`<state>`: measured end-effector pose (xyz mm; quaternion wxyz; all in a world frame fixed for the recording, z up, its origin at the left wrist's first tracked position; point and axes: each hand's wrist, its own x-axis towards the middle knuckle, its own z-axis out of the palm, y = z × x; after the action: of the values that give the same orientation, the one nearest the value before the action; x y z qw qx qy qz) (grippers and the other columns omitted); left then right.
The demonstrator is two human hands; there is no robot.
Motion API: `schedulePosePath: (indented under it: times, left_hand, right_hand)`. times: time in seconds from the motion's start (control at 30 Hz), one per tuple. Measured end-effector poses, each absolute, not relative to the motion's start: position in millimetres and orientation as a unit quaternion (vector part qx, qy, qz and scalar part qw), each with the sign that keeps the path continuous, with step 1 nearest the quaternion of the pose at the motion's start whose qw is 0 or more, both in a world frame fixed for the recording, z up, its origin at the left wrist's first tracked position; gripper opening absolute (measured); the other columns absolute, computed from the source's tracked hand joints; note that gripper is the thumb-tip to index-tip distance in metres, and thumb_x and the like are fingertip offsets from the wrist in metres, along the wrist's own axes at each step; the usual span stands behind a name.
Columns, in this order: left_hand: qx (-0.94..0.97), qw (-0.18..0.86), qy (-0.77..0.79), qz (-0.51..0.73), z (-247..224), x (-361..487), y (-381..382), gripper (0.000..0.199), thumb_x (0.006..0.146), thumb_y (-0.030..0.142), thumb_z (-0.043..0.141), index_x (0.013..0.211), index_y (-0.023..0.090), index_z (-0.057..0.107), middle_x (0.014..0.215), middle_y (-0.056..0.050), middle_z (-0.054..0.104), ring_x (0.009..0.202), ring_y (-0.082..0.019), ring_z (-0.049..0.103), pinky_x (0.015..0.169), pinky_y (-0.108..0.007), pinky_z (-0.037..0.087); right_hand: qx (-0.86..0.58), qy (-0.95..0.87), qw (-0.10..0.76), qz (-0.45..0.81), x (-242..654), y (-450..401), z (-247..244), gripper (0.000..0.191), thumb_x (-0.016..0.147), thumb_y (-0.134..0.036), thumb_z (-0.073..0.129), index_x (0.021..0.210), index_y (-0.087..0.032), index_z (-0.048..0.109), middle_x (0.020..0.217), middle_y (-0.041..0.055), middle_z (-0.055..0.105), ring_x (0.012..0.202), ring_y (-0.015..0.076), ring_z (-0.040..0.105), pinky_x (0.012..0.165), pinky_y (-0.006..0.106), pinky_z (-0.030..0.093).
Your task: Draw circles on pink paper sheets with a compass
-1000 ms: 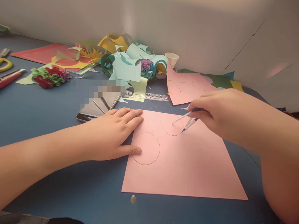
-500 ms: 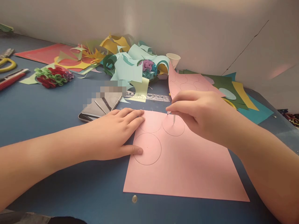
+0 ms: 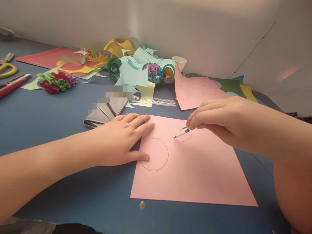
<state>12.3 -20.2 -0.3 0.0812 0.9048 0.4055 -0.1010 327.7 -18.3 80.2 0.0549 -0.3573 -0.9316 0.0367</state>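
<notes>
A sheet of pink paper (image 3: pixel 195 172) lies on the blue tabletop, with pencilled circles along its left side and far edge. My left hand (image 3: pixel 129 136) rests flat on the sheet's left edge, fingers spread, the thumb over the lower circle. Between the fingertips of my right hand (image 3: pixel 216 120) is a drawing compass (image 3: pixel 182 133). Its white-and-blue pencil leg and thin metal needle leg both show; the top is hidden by the fingers. The pencil tip is at the near-left of the far circle. Whether the needle touches the paper I cannot tell.
A phone (image 3: pixel 107 110) lies beyond my left hand, near a clear ruler (image 3: pixel 165 102). Paper scraps (image 3: pixel 134 73), a paper cup (image 3: pixel 179 61) and another pink sheet with circles (image 3: pixel 195 87) sit behind. Left are a paper flower cluster (image 3: pixel 57 81), a cutter (image 3: pixel 14 85) and yellow-handled scissors (image 3: pixel 8 70).
My right hand has moved right and turned, so the compass now leans and its pencil leg has swung to the near-left of the circle. My left hand stays on the sheet.
</notes>
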Motion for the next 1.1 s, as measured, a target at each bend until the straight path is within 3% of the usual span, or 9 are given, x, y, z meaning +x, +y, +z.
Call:
schedulePosePath:
  times: [0.13, 0.47, 0.6, 0.8, 1.0, 1.1]
  left_hand:
    - [0.908, 0.089, 0.399, -0.094, 2, 13, -21, 0.082, 0.1, 0.077, 0.051, 0.172, 0.039, 0.037, 0.183, -0.012, 0.027, 0.163, -0.044, 0.034, 0.124, -0.067, 0.036]
    - [0.909, 0.082, 0.396, -0.1, 3, 13, -22, 0.082, 0.101, 0.077, 0.049, 0.172, 0.038, 0.039, 0.183, -0.014, 0.027, 0.163, -0.044, 0.034, 0.124, -0.067, 0.037]
    - [0.909, 0.078, 0.397, -0.099, 2, 12, -22, 0.082, 0.101, 0.077, 0.049, 0.172, 0.038, 0.039, 0.183, -0.014, 0.027, 0.163, -0.045, 0.034, 0.124, -0.068, 0.037]
    - [0.91, 0.076, 0.396, -0.1, 3, 14, -20, 0.082, 0.101, 0.077, 0.049, 0.172, 0.037, 0.039, 0.183, -0.015, 0.028, 0.161, -0.046, 0.036, 0.124, -0.068, 0.037]
    - [0.909, 0.078, 0.397, -0.103, 2, 14, -21, 0.082, 0.101, 0.078, 0.048, 0.172, 0.037, 0.038, 0.183, -0.015, 0.028, 0.159, -0.047, 0.038, 0.124, -0.068, 0.036]
    - [0.909, 0.077, 0.396, -0.101, 0, 13, -20, 0.082, 0.101, 0.078, 0.048, 0.172, 0.038, 0.038, 0.183, -0.015, 0.027, 0.159, -0.047, 0.038, 0.123, -0.069, 0.037]
  right_hand:
    - [-0.326, -0.942, 0.026, 0.083, 332, -10, 81, 0.038, 0.104, -0.015, 0.048, 0.103, -0.032, 0.082, 0.102, 0.0061, 0.082, 0.096, 0.0287, 0.077, 0.077, 0.039, 0.058]
    - [-0.334, -0.94, 0.059, 0.026, 304, -2, 56, 0.042, 0.099, -0.003, 0.043, 0.115, -0.023, 0.076, 0.111, 0.0085, 0.081, 0.087, 0.0229, 0.074, 0.067, 0.032, 0.047]
    - [-0.359, -0.931, 0.072, 0.01, 302, 1, 50, 0.04, 0.099, -0.006, 0.046, 0.122, -0.023, 0.073, 0.108, 0.0078, 0.081, 0.087, 0.0236, 0.074, 0.065, 0.031, 0.043]
    - [-0.414, -0.906, 0.082, -0.041, 306, 3, 53, 0.03, 0.1, -0.011, 0.049, 0.107, -0.024, 0.075, 0.097, 0.0068, 0.081, 0.084, 0.026, 0.073, 0.068, 0.034, 0.044]
    - [-0.403, -0.909, 0.091, -0.061, 315, 12, 52, 0.03, 0.102, -0.016, 0.046, 0.106, -0.022, 0.075, 0.11, 0.0089, 0.077, 0.083, 0.0241, 0.069, 0.064, 0.035, 0.043]
    - [-0.415, -0.903, 0.075, -0.084, 321, 16, 54, 0.029, 0.104, -0.021, 0.047, 0.103, -0.022, 0.076, 0.106, 0.0091, 0.076, 0.081, 0.0243, 0.067, 0.062, 0.035, 0.04]
